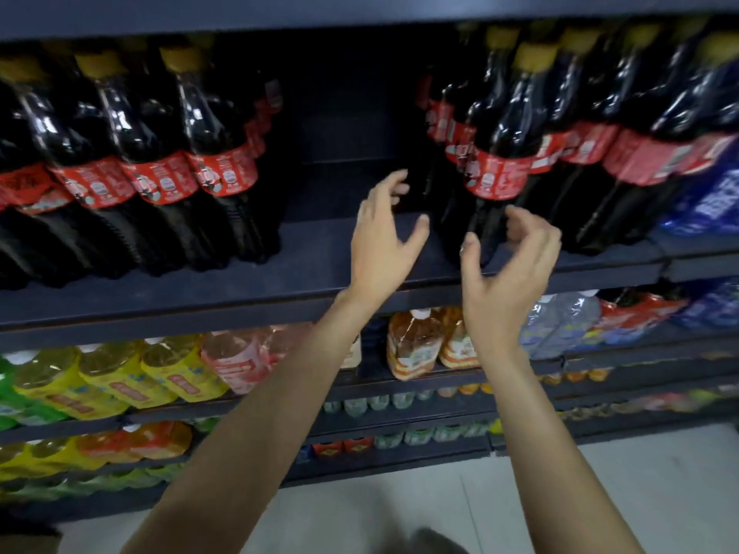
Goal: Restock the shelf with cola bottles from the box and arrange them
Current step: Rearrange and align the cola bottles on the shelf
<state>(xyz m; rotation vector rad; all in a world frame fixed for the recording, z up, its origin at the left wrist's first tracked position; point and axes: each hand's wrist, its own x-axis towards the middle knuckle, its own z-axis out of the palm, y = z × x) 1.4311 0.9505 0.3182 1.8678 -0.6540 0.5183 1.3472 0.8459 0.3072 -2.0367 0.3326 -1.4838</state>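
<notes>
On the dark shelf (320,253), cola bottles (216,153) stand upright, long axis vertical, yellow caps up, red labels facing out. One group sits well left of the left hand (380,241), another (504,153) just behind and right of the right hand (508,265); a bare gap lies between them, beyond the left hand. Bottles dark, glossy, blurred. Left grip wide, fingers spread, holding nothing. Right grip loosely curled near the front bottle's base, holding nothing. Lower shelves carry yellow, pink and orange drinks (168,369). Pale tiled floor (440,505) below.
</notes>
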